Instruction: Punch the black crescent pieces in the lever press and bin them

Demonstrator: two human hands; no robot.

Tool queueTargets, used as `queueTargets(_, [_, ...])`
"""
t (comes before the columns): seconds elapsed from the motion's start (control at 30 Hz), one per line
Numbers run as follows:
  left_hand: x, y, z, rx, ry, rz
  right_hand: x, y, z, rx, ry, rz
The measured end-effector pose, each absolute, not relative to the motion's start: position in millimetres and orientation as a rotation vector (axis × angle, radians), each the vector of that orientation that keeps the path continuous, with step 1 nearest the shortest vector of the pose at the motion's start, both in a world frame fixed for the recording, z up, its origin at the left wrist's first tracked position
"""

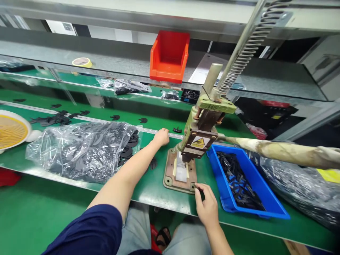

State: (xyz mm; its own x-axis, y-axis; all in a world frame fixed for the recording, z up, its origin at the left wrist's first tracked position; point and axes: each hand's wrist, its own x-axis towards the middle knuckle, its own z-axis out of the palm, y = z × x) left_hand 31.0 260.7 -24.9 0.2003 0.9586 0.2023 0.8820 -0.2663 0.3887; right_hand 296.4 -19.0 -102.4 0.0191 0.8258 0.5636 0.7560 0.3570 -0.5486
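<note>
My left hand [161,137] reaches forward to the edge of the conveyor, left of a green hand press [202,127]. Its fingers are curled, and what they hold, if anything, is hidden. A black flat part [177,130] lies on the belt just beyond it. Beside the near right corner of the press base [170,173], my right hand [208,207] has thumb and forefinger curled together. A dark patch shows between them, too small to name. Under the press head, a clear block [181,173] sits on the base.
A blue bin [273,209] of small black parts stands right of the press. On the left lies a clear plastic bag [79,152] of black curved parts. The press lever [278,152] juts out rightward. Above, a shelf bears a red bin [170,72] and a tape roll [82,62].
</note>
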Motion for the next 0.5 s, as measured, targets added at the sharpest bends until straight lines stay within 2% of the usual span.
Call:
queueTargets(0.13, [-13, 184, -50, 2.371, 1.729, 0.608, 290, -21, -101, -1.379, -1.745, 0.11])
queueTargets(0.27, [-47, 98, -72, 2.511, 1.652, 0.67, 299, -27, -74, -1.321, -1.801, 0.147])
queueTargets(0.37, [-58, 49, -85, 2.543, 1.65, 0.69, 350, -14, -43, -1.376, -1.776, 0.022])
queueTargets(0.5, [-61, 22, -94, 2.532, 1.696, 0.774, 454, 40, -22, -1.805, -1.889, -0.094])
